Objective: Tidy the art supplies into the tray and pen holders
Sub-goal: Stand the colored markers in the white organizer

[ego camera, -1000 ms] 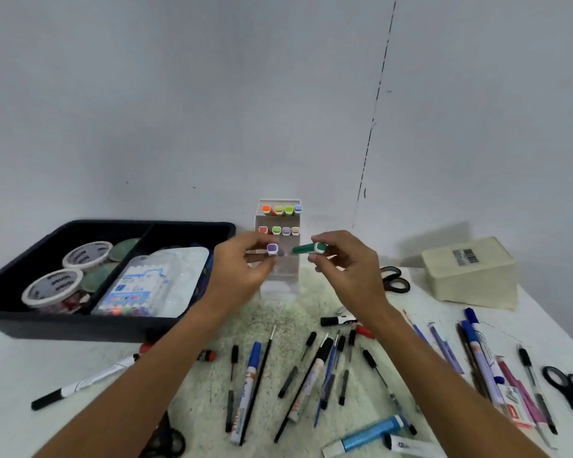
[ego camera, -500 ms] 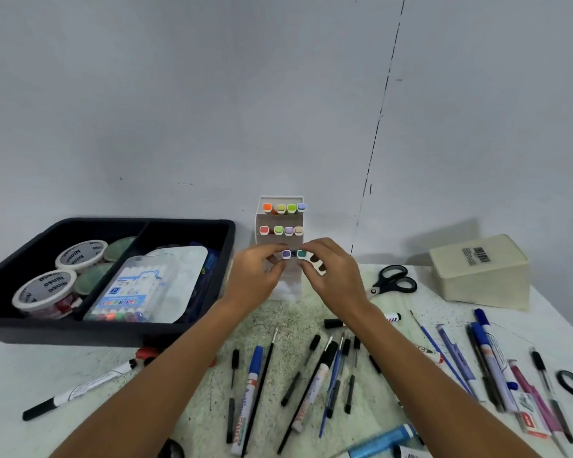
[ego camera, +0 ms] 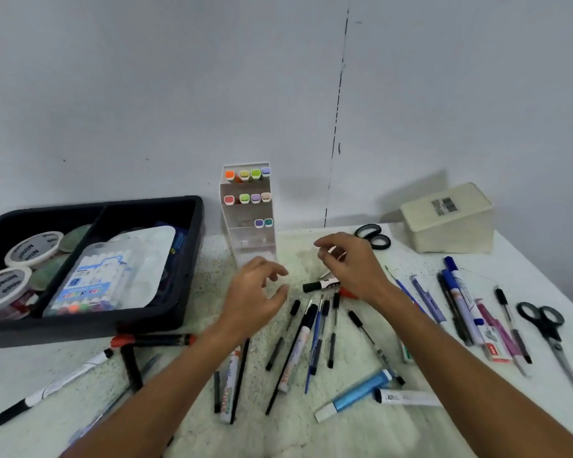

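Left hand: my left hand [ego camera: 257,294] hovers just above the counter [ego camera: 361,434], fingers loosely spread and holding nothing.
Right hand: my right hand [ego camera: 351,264] hangs in front of the pen holder [ego camera: 247,213], fingers lightly curled. I see nothing pinched in it, though the fingertips are blurred.
Pen holder: a clear tiered rack standing upright at the wall. Its top two rows are full of colour-capped markers; the third row holds two caps at its right end; the lowest row looks vacant.
Tray: the black tray [ego camera: 192,259] sits to the left, well apart from the right hand, with tape rolls and a marker pack inside.
Nearest loose item: a black-capped marker [ego camera: 321,285] lies between the hands, just below the right fingers.
Long axis: it runs roughly left to right, cap end toward my left hand.
Nearer hand: the right, I judge; its wrist partly covers the marker's far end.
Remaining loose items: pens [ego camera: 311,328] fanned out toward me, and scissors [ego camera: 374,236] behind the right hand.
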`<action>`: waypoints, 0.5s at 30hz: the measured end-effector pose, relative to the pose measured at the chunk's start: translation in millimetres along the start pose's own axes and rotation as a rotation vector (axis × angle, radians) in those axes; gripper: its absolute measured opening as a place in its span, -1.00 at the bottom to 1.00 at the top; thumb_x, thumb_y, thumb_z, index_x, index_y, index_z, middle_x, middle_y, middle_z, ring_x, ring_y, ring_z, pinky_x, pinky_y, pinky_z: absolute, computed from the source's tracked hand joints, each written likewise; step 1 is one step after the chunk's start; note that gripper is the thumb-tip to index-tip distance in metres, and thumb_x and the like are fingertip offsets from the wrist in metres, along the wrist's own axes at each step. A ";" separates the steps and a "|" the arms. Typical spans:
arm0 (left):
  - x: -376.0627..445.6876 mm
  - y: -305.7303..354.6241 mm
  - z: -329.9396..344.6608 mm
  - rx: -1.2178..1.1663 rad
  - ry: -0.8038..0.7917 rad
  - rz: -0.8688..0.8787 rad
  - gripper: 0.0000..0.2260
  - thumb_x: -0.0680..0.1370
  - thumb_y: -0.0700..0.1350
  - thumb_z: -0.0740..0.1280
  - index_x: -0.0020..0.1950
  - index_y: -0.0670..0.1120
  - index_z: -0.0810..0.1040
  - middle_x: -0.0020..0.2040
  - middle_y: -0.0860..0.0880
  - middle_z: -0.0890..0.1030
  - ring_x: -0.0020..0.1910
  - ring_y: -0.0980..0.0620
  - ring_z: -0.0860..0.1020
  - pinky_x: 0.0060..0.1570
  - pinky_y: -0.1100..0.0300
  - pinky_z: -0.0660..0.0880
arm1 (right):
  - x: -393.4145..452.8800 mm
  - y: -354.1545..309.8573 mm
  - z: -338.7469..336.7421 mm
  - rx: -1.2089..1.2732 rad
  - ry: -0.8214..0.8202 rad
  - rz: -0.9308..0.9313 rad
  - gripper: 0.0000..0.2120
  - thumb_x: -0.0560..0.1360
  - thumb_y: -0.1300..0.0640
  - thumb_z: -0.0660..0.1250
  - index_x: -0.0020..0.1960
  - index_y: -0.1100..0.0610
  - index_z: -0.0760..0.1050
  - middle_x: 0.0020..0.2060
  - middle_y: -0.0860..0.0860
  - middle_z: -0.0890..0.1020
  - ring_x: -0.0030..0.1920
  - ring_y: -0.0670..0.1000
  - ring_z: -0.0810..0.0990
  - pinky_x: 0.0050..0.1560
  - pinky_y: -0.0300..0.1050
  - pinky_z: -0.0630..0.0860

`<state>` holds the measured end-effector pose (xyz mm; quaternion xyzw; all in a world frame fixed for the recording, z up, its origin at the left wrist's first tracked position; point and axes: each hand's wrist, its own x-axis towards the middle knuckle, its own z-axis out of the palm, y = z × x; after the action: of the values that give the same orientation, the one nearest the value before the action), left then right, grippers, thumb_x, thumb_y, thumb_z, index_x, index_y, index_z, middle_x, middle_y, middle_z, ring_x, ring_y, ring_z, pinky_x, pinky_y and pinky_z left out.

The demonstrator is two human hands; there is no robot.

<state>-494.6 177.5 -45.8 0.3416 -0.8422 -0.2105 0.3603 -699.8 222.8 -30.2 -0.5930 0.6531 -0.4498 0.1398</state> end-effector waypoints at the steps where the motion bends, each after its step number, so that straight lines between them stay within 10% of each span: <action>1: -4.8 5.0 8.9 -0.023 -0.089 0.011 -0.82 0.42 -0.20 0.48 -0.01 -0.06 0.62 -0.20 0.13 0.48 -0.26 0.22 0.42 -0.24 0.30 0.36 | -7.6 6.6 -7.4 -0.004 -0.006 0.033 -0.85 0.50 0.25 0.37 0.05 0.11 0.63 -0.17 -0.12 0.62 -0.30 -0.14 0.55 -0.24 -0.40 0.42; 9: -21.7 62.1 63.4 -0.040 -0.960 0.273 -0.52 0.34 0.14 0.53 0.17 -0.02 0.54 -0.19 0.05 0.57 -0.29 0.19 0.47 -0.34 0.44 0.30 | -78.5 53.8 -60.6 -0.017 0.043 0.281 -0.87 0.51 0.20 0.39 0.00 0.00 0.62 -0.20 -0.10 0.64 -0.27 -0.24 0.56 -0.25 -0.40 0.46; 15: -23.0 72.9 69.1 0.148 -1.153 0.201 -0.47 0.28 0.08 0.59 0.08 0.02 0.39 -0.30 0.09 0.51 -0.36 0.20 0.43 -0.38 0.22 0.37 | -106.3 71.8 -88.3 -0.065 0.199 0.366 -0.86 0.51 0.27 0.37 0.02 0.10 0.63 -0.21 -0.05 0.65 -0.29 -0.19 0.57 -0.30 -0.39 0.48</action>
<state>-565.7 251.1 -57.7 0.1148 -0.9427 -0.2678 -0.1624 -782.2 348.0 -72.5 -0.4214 0.7746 -0.4520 0.1346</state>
